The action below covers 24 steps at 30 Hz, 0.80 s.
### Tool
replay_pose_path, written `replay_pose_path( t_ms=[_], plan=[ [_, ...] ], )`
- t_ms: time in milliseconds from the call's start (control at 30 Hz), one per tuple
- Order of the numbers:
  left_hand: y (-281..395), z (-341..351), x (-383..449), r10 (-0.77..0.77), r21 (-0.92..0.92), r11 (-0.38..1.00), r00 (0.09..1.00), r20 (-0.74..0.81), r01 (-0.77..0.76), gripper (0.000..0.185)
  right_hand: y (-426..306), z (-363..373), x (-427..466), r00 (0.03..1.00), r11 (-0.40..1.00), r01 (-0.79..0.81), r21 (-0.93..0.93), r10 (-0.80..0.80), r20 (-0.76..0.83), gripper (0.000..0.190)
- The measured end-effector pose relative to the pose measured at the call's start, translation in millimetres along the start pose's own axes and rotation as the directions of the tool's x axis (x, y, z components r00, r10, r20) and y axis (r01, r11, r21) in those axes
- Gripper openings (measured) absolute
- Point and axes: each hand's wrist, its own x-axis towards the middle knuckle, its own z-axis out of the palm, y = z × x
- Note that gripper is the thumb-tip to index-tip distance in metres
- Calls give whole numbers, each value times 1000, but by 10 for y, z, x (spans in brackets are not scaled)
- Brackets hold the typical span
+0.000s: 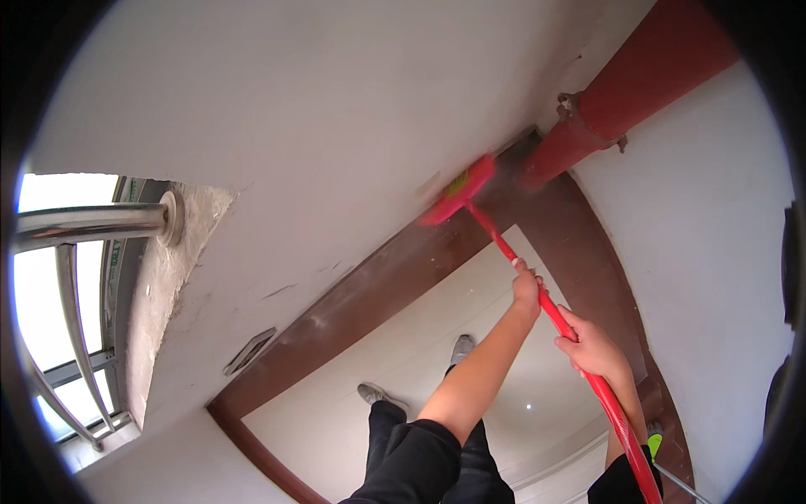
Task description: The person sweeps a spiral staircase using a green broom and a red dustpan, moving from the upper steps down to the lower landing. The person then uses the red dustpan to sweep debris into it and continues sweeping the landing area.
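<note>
My left hand [527, 290] is closed around the red handle of a broom [493, 234], near its lower end. Further up the same handle, my right hand [592, 345] grips it, with the thumb along the shaft. The pink broom head [461, 189], blurred, with a yellow-green patch on it, lies along the foot of the white wall, close to the corner. Around it runs a dark reddish-brown floor border [403, 268] with pale dusty smears. The bristles cannot be made out clearly.
A thick red pipe [604, 107] with a rusty clamp stands in the corner. Pale floor tiles [327, 409] lie under my grey shoes. A metal railing [94, 223] crosses a window opening at left. A green-and-grey tool [655, 441] with a thin metal rod is at lower right.
</note>
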Motion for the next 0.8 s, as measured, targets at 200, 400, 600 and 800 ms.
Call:
replay_pose_path(
  t_ms=[200,400,600,800],
  plan=[
    [245,-984,-346,38,-181,982,992,-117,-59,46,-125,601,75,971,998,48,-39,-38,236,63],
    [363,-2496,-864,100,-286,940,954,-284,-184,47,-88,1627,165,875,972,216,-88,-152,460,63],
    [-142,-2323,-1199,33,-280,954,967,-254,-106,47,130,1526,-372,928,976,185,-116,-135,348,60],
    [-225,-951,-831,-3,-126,992,995,-100,-9,46,35,888,-612,996,995,-65,70,60,70,60]
  ],
)
